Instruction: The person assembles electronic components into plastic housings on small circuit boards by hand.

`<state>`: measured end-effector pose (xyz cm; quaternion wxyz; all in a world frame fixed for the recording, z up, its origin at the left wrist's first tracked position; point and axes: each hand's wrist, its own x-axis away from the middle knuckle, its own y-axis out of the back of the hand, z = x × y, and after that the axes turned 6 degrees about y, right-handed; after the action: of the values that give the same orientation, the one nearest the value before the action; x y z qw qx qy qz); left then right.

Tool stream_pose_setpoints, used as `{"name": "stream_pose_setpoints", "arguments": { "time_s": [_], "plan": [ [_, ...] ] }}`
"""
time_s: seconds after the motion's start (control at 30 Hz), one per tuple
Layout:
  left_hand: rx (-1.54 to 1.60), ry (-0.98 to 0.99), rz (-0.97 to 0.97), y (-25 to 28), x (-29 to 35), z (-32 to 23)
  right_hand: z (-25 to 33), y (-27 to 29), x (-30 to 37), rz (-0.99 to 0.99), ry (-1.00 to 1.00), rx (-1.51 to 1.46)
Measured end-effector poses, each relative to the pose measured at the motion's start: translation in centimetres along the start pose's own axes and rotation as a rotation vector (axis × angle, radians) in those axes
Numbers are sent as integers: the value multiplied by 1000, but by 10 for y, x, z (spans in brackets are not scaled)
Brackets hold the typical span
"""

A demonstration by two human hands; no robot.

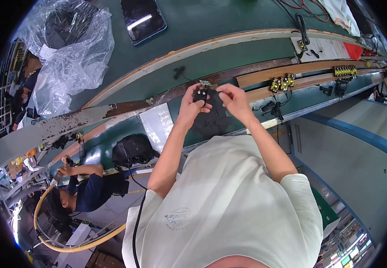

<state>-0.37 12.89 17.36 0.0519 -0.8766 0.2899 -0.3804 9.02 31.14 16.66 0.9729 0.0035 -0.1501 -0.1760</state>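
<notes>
Above a dark mat (pixel 212 127) near the edge of the table (pixel 229 18), I hold a small black housing (pixel 201 95) in my left hand (pixel 190 106), its fingers and thumb closed around it. At the top of the housing sits a little green circuit board (pixel 205 83), just past my fingertips. My right hand (pixel 236 102) is just beside it, fingers bent and thumb and forefinger drawn close together toward the part; I cannot tell whether they grip anything.

To the left of the mat lies a clear plastic sleeve (pixel 156 128) with pale contents, and beyond it a crumpled black bag (pixel 133 149). To my right, a few yellow-and-black electronic assemblies (pixel 283 83) stand along a brown strip (pixel 265 77), with black cables (pixel 271 108) lying nearer to me. Farther along is a tight row of similar yellow components (pixel 345 70).

Across the raised rail (pixel 186 52), a touchscreen device (pixel 143 20) with a dark screen lies face up, and a big clear plastic bag (pixel 84 67) is heaped to its left. At the far right is a red piece (pixel 353 51) on a pale board (pixel 325 49). Down on my left, a co-worker (pixel 90 194) in dark clothing reaches toward the table, near a curved yellow hose (pixel 90 244).
</notes>
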Motion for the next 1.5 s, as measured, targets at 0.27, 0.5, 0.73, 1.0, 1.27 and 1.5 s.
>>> {"name": "stream_pose_setpoints", "arguments": {
  "time_s": [0.27, 0.5, 0.73, 1.0, 1.27, 1.5],
  "plan": [
    [-114, -84, 87, -37, 41, -27, 56, -17, 17, -153, 586, 408],
    [-251, -126, 184, -50, 68, -45, 39, 38, 19, 178, 302, -116],
    [-460, -487, -24, -48, 58, -20, 69, 22, 63, 249, -310, -497],
    [-877, -885, -249, -51, 60, -17, 69, -2, 78, 12, 72, 124],
    [-703, -742, -254, -58, 61, -14, 89, -15, 78, -245, 336, 403],
    [-207, -360, 108, -65, 74, -9, 81, -12, 76, -324, 474, 506]
  ]
}}
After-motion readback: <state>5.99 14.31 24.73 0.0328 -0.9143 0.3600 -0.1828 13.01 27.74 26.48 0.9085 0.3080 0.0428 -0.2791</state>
